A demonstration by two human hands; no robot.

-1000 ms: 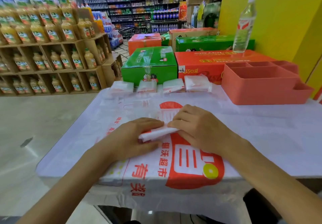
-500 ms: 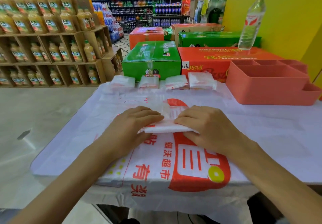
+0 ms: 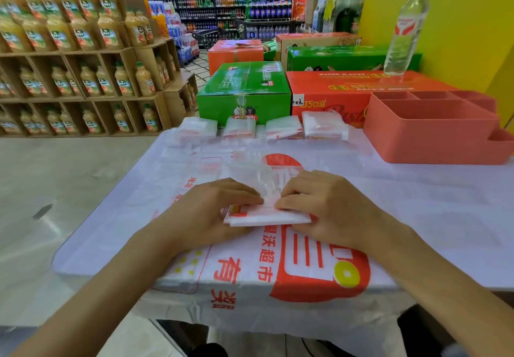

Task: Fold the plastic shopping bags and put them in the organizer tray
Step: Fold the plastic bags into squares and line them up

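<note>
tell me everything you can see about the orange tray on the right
The organizer tray is a salmon-orange box that looks like matte plastic, with straight walls. It has one large compartment in front, several small ones along the back, and a lower stepped section at its right end. The visible parts of the compartments look empty. It sits upright at the table's far right, apart from the folded bags to its left, in front of an orange carton. Neither hand touches it.
</note>
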